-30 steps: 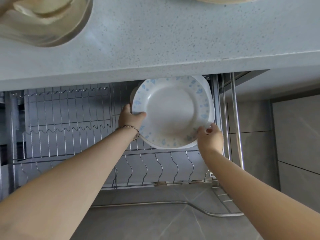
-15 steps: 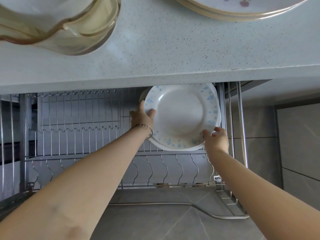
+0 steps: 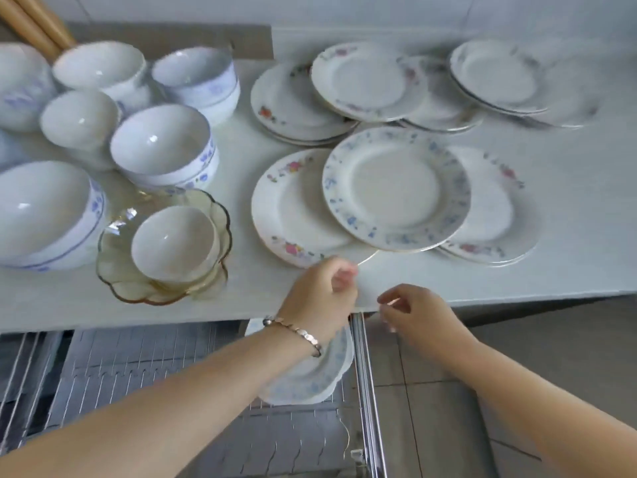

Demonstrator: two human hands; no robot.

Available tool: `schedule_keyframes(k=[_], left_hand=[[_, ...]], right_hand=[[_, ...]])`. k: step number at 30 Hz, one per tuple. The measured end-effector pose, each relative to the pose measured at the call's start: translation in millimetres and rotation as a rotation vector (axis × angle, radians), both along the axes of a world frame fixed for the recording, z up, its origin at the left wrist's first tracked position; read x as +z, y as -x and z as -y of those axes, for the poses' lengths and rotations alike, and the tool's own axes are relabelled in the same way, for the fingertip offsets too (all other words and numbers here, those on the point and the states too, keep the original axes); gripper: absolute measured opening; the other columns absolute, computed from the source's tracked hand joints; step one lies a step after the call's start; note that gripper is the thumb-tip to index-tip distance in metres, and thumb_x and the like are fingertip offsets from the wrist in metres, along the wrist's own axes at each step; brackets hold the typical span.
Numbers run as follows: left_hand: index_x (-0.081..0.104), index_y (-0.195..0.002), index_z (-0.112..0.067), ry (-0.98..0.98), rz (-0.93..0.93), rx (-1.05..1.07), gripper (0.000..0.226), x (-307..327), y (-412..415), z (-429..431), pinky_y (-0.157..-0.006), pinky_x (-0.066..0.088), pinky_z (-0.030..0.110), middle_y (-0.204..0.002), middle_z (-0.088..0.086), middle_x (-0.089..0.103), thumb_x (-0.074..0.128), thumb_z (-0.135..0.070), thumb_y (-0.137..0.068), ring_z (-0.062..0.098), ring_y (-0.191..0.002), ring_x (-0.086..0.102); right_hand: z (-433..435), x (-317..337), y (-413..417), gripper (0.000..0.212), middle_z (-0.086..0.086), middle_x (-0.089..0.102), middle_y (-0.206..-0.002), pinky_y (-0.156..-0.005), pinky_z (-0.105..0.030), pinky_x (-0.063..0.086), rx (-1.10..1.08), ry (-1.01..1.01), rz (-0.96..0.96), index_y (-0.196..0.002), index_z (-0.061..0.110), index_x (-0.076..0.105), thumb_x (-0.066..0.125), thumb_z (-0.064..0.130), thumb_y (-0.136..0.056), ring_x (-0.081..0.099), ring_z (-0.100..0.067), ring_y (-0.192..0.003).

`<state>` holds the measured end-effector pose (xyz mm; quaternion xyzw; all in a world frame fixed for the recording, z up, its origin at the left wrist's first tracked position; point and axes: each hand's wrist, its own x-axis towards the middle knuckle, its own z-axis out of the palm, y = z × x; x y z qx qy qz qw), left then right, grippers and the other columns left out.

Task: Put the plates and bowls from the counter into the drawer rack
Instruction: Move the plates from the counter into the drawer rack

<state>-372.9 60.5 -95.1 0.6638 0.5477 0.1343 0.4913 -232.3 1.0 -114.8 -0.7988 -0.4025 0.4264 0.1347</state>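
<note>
The wire drawer rack is pulled out below the counter. A white plate with blue flowers stands upright in the rack's right end, partly hidden behind my left wrist. My left hand is up at the counter's front edge, fingers curled at the near rim of a pink-flowered plate; blur hides whether it grips the rim. A blue-speckled plate lies overlapping that plate. My right hand hovers just right of the left one, fingers loosely apart and holding nothing.
Several more flowered plates lie in overlapping piles at the back of the counter. Several white and blue bowls crowd the left side, and a small white bowl sits in an amber glass dish near the front edge. Tiled floor lies to the right.
Both hands let go of the blue-flowered plate, which now stands in the rack, and rose to the counter's front edge. My view tilted up from the drawer to the countertop.
</note>
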Motion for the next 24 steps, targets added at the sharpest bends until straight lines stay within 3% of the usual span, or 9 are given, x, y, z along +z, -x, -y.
schedule_keyframes(k=[3,5,8,11,14,16,18,20,24], left_hand=[[0.042,-0.132,-0.017,-0.144,-0.026,0.095,0.047,32.9,-33.4,-27.2,-0.094,0.036,0.021,-0.130,0.007,0.042,0.054,-0.013,-0.086,0.021,-0.119,0.048],[0.028,-0.141,-0.011,-0.163,-0.103,0.117,0.062,40.8,-48.4,-47.0,-0.106,0.028,0.027,-0.141,0.014,0.028,0.055,-0.013,-0.085,0.027,-0.133,0.031],[0.016,-0.146,-0.006,0.009,-0.226,0.222,0.073,40.6,-61.8,-75.6,-0.109,0.028,0.035,-0.149,0.018,0.020,0.057,-0.018,-0.087,0.033,-0.137,0.028],[0.034,-0.138,0.002,0.172,-0.197,0.365,0.056,24.9,-64.4,-100.3,-0.099,0.039,0.036,-0.141,0.023,0.041,0.054,-0.011,-0.087,0.036,-0.127,0.045],[0.058,-0.110,0.007,0.205,-0.056,0.444,0.032,-1.1,-63.1,-113.3,-0.091,0.050,0.036,-0.110,0.025,0.062,0.057,0.002,-0.079,0.036,-0.107,0.061],[0.062,-0.100,0.008,0.295,0.100,0.491,0.024,-15.5,-64.0,-113.5,-0.094,0.051,0.045,-0.098,0.020,0.063,0.060,0.008,-0.076,0.035,-0.101,0.064],[0.064,-0.086,0.002,0.348,0.213,0.531,0.014,-20.3,-65.6,-109.5,-0.095,0.050,0.049,-0.094,0.018,0.062,0.061,0.012,-0.076,0.034,-0.100,0.064],[0.065,-0.085,0.001,0.363,0.281,0.558,0.015,-22.1,-63.2,-103.8,-0.096,0.050,0.047,-0.085,0.015,0.063,0.061,0.013,-0.078,0.032,-0.094,0.064],[0.055,-0.117,0.007,0.427,0.456,0.571,0.037,-15.0,-42.1,-77.3,-0.088,0.051,0.040,-0.086,0.013,0.062,0.055,0.016,-0.082,0.030,-0.095,0.061]], right_hand=[[-25.5,40.8,-42.1,0.020,-0.002,0.067,-0.089,-0.073,-0.027,0.048,-0.072,-0.134,0.146,-0.101,0.016,0.065,0.052,0.017,-0.086,0.066,-0.026,-0.089],[-42.9,51.4,-68.2,0.029,-0.004,0.065,-0.104,-0.078,-0.028,0.045,-0.147,-0.155,0.232,-0.114,0.015,0.061,0.050,0.018,-0.087,0.061,-0.027,-0.100],[-63.8,51.1,-100.0,0.037,-0.013,0.062,-0.110,-0.078,-0.031,0.047,-0.260,-0.077,0.192,-0.123,0.009,0.049,0.046,0.023,-0.089,0.062,-0.032,-0.097],[-78.8,41.9,-110.8,0.013,-0.007,0.056,-0.066,-0.054,-0.025,0.047,-0.421,-0.055,0.054,-0.093,0.008,0.048,0.042,0.019,-0.091,0.058,-0.026,-0.058],[-84.9,21.8,-115.6,0.018,-0.013,0.057,-0.070,-0.033,-0.012,0.040,-0.585,-0.124,-0.115,-0.075,0.003,0.057,0.045,0.011,-0.086,0.053,-0.026,-0.057],[-81.6,8.4,-115.9,0.019,-0.021,0.057,-0.081,-0.067,-0.029,0.061,-0.687,-0.201,-0.211,-0.081,-0.006,0.062,0.050,0.008,-0.085,0.053,-0.027,-0.070],[-76.2,5.9,-112.6,0.019,-0.033,0.064,-0.092,-0.091,-0.052,0.051,-0.719,-0.244,-0.233,-0.077,-0.006,0.063,0.056,0.009,-0.085,0.056,-0.033,-0.074],[-69.6,9.7,-107.0,0.020,-0.028,0.068,-0.091,-0.094,-0.050,0.051,-0.717,-0.313,-0.228,-0.085,-0.007,0.065,0.058,0.011,-0.088,0.061,-0.039,-0.079],[-39.9,19.6,-91.9,0.011,0.002,0.062,-0.073,-0.082,-0.029,0.054,-0.712,-0.441,-0.292,-0.088,0.005,0.065,0.056,0.012,-0.091,0.061,-0.013,-0.071]])
